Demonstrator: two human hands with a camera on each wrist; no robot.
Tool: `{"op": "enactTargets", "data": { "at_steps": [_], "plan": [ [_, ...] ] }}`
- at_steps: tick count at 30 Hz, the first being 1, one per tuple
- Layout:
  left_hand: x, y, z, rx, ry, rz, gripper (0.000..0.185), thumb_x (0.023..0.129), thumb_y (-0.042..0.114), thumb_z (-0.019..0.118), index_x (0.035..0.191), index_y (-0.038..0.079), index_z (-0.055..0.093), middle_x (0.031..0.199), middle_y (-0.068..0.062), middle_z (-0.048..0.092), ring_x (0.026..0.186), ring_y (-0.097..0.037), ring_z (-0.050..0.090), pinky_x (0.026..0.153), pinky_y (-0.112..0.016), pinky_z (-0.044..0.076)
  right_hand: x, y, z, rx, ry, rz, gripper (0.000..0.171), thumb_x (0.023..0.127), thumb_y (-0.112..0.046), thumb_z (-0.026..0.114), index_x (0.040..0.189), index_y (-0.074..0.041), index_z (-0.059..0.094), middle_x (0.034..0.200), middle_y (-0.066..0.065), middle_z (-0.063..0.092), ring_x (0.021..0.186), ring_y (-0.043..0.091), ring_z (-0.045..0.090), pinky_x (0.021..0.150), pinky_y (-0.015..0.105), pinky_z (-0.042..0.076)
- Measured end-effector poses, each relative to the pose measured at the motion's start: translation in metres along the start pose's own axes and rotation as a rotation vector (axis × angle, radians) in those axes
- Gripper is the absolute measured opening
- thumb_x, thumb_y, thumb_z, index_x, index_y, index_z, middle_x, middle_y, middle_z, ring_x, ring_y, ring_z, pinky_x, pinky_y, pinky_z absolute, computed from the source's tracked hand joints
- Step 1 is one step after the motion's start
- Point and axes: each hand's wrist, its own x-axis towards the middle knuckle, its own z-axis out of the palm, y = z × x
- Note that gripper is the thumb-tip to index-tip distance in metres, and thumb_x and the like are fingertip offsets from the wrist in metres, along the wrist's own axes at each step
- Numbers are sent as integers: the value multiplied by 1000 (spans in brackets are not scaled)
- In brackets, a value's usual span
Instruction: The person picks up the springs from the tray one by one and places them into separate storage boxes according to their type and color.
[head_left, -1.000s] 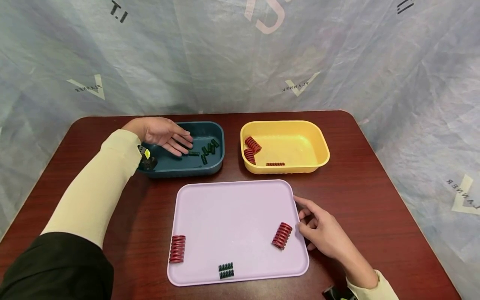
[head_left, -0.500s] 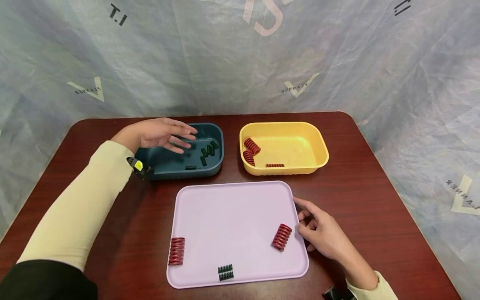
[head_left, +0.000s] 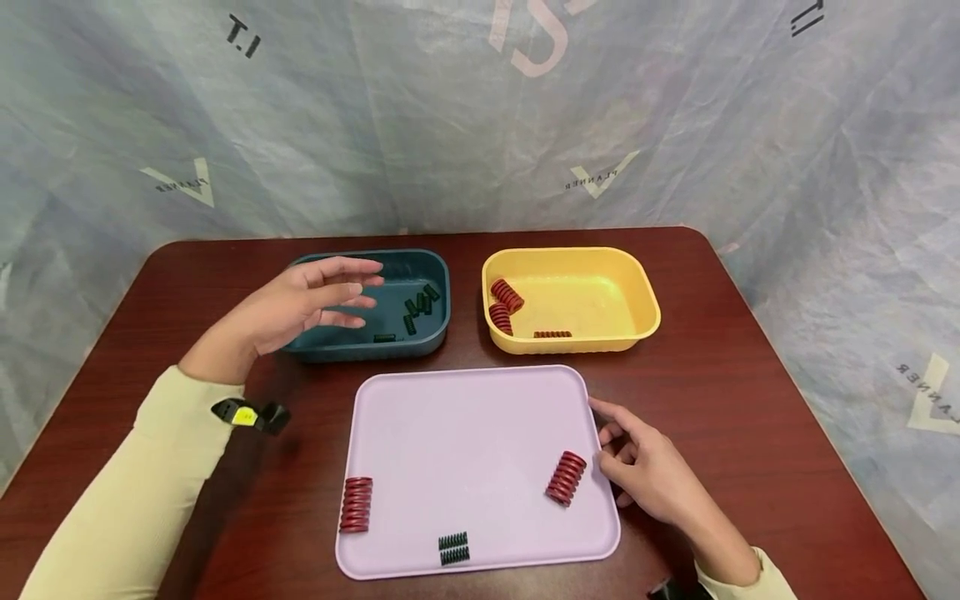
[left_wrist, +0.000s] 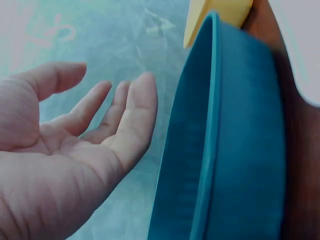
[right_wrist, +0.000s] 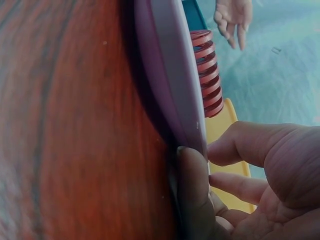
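The left hand covers part of the blue bin; the right wrist view shows only the lilac tray's edge.

Three containers on the table: one lilac tray at lower centre, one blue bin upper left of it, one yellow bin upper right. On the tray, two red springs and a pair of small dark springs. Three red springs in the yellow bin. The blue bin shows about five dark springs, hard to separate. Two hands in view.
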Motion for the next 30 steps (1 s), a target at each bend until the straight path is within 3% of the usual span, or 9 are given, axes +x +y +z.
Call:
{"op": "enactTargets", "data": {
  "at_steps": [6,13,23,30],
  "plan": [
    [-27,0,19,43,97,54,51,107,19,59,154,8,44,153,-13,47,130,-27,57,96,-35,57,-1,0,1,-25,3,15,64,90,7,63,149,-15,51,104,13,53,62,16,57,41,37,55],
    [-62,-8,39,125,161,127,45,107,15,58,151,8,49,143,-14,55,119,-22,64,90,-34,60,-2,1,1,-22,0,12,64,90,8,63,149,-15,52,103,14,53,62,16,57,41,38,55],
    [-98,-26,68,101,208,49,42,105,15,62,144,2,52,132,-19,60,113,-24,66,89,-34,60,-3,2,2,-14,3,39,63,90,8,63,148,-15,52,103,14,54,62,17,57,42,38,55],
    [-114,-50,82,49,221,-8,45,105,13,62,145,-1,49,136,-29,54,113,-30,65,87,-37,61,-2,1,2,-15,7,35,64,90,8,64,148,-15,52,103,14,54,62,16,57,41,38,55]
  ]
}}
